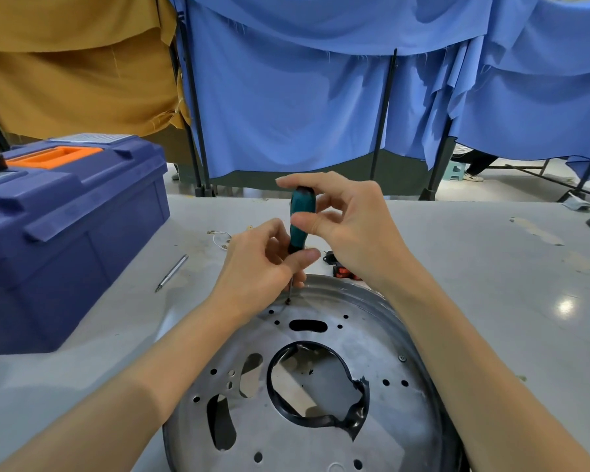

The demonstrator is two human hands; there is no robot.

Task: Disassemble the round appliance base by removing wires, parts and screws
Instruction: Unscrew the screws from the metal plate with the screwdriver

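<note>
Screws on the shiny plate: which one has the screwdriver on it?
The far screw, under the screwdriver tip; the other screw sits alone by the right edge.

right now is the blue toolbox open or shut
Shut: the toolbox lid sits flush on the body and the orange handle lies folded flat on top.

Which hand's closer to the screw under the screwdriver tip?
Left. The left hand pinches the screwdriver low on its neck, just above the screw in the round base. The right hand holds the handle higher up, farther away.
</note>
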